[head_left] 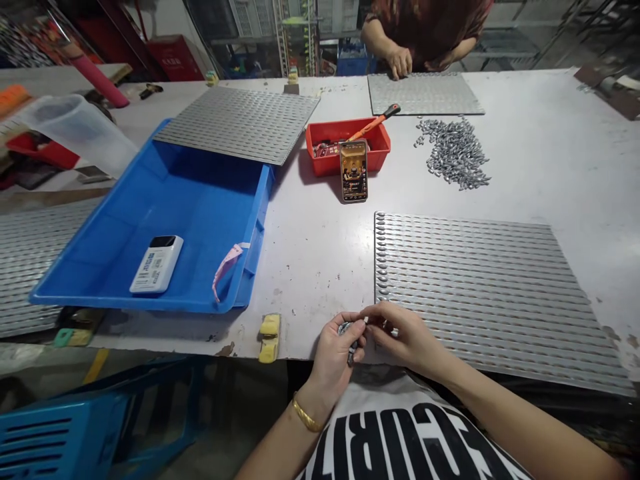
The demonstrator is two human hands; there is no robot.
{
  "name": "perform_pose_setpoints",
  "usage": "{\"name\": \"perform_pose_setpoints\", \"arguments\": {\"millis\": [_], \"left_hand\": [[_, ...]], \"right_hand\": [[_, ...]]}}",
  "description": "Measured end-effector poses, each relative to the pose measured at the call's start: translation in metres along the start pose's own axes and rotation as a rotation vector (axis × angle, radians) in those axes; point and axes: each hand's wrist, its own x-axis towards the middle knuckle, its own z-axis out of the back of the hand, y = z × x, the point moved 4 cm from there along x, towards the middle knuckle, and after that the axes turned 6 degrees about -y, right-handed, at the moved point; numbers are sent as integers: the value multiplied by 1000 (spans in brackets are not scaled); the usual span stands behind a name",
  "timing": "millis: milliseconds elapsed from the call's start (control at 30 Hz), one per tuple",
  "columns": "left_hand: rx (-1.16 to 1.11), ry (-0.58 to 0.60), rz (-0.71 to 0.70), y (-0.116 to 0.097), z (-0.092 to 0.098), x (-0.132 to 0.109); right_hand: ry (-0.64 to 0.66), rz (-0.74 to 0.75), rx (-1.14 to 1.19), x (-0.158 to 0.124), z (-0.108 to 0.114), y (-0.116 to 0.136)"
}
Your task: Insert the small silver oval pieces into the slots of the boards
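My left hand [340, 347] is curled around several small grey metal pieces [351, 345] near the table's front edge. Close against it, my right hand [400, 333] has its fingers bent together, with a small shiny piece [395, 332] showing between them. To the right lies a ridged metal plate [480, 287], its left column filled with small oval pieces [381, 247]. A loose pile of grey oval pieces [457, 152] rests on the table beyond the plate.
A blue tray [130, 303] at the left holds a white device [157, 265]; another ridged plate [240, 122] lies across its far end. A phone [354, 171] leans on a red bin [377, 137]. Across the table, a person's hand [399, 62] touches a plate [425, 95].
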Motion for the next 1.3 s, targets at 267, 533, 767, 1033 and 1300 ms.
{"name": "perform_pose_setpoints", "arguments": {"millis": [267,533,767,1033,1300], "left_hand": [[7,22,0,1,2,0],[43,54,27,1,-2,-1],[44,71,51,1,-5,-3],[-32,28,55,-3,8,1],[-47,-9,5,-8,12,-1]], "right_hand": [[58,-60,72,1,5,-5],[-79,-184,216,-5,4,-12],[-115,167,-32,-12,2,-5],[-164,199,-145,-34,22,-23],[-148,245,-251,-59,-2,-37]]}}
